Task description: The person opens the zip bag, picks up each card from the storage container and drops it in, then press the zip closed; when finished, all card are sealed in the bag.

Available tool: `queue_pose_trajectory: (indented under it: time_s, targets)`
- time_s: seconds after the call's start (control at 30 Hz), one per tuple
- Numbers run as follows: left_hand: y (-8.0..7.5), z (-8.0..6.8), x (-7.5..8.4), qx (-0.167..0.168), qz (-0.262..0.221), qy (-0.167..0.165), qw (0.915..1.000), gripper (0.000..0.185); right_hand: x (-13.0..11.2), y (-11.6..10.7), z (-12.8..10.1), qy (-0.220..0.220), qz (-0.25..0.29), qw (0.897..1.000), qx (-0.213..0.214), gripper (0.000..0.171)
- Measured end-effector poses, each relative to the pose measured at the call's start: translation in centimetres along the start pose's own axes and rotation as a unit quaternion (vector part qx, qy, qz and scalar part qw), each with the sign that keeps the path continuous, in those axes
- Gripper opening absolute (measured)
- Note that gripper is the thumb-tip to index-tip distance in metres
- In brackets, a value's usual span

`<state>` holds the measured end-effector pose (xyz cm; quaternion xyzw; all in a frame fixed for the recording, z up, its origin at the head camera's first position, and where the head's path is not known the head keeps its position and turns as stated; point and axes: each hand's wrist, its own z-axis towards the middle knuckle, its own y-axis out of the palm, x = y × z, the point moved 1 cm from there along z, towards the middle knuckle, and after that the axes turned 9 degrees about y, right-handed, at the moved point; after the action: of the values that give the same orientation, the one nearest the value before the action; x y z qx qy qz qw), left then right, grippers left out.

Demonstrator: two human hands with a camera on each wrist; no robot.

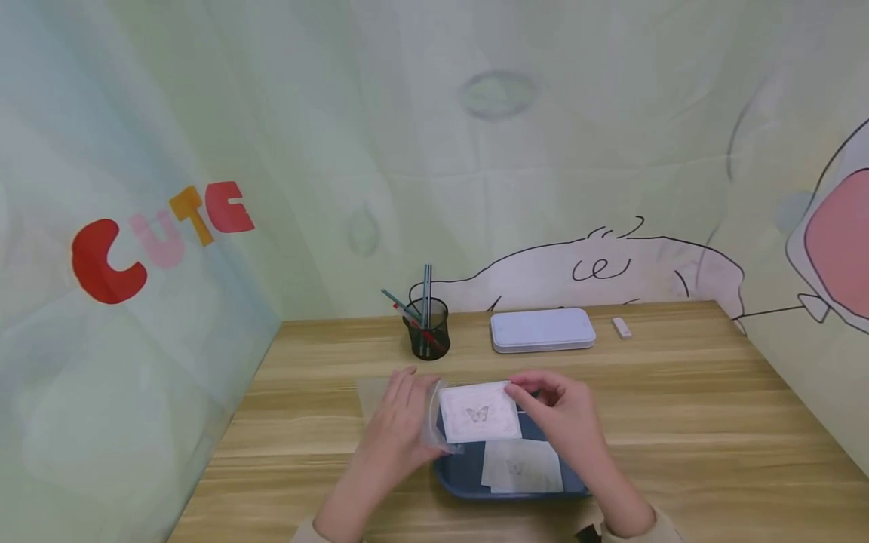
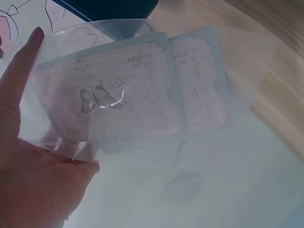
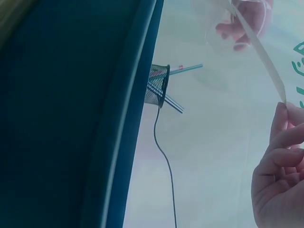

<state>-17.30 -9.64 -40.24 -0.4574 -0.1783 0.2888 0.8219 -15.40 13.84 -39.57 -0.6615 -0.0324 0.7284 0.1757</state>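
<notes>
My left hand (image 1: 397,422) grips a clear plastic bag (image 1: 431,426) near its mouth. In the left wrist view, overlapping bordered cards (image 2: 202,80) show through the bag, one with a butterfly print. My right hand (image 1: 569,418) pinches a pale butterfly card (image 1: 468,430) by its upper right corner, between thumb and fingers. That card's left end meets the bag's mouth; how far it reaches inside is unclear. Seen from the right wrist, the card (image 3: 262,54) appears almost edge-on. Below both hands is a blue tray (image 1: 456,475) holding a translucent paper piece (image 1: 536,471) with a faint print.
Behind the hands stands a black mesh pen cup (image 1: 429,343) with pencils and pens. A white flat case (image 1: 543,330) and a small white eraser-like block (image 1: 621,327) lie at the back of the wooden table (image 1: 699,422). A printed curtain closes off the back and sides.
</notes>
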Motion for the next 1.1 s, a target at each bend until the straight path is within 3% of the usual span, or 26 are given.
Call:
queue_pose_trajectory:
  time_s: [0.37, 1.1]
  targets:
    - [-0.1, 0.3, 0.4, -0.027, 0.007, -0.015, 0.9995, 0.099, 0.3, 1.1, -0.1, 0.004, 0.023, 1.000, -0.011, 0.019]
    - [0.1, 0.4, 0.6, -0.019, 0.002, -0.026, 0.9995, 0.098, 0.4, 4.8, -0.3, 0.004, 0.032, 0.999, -0.026, 0.017]
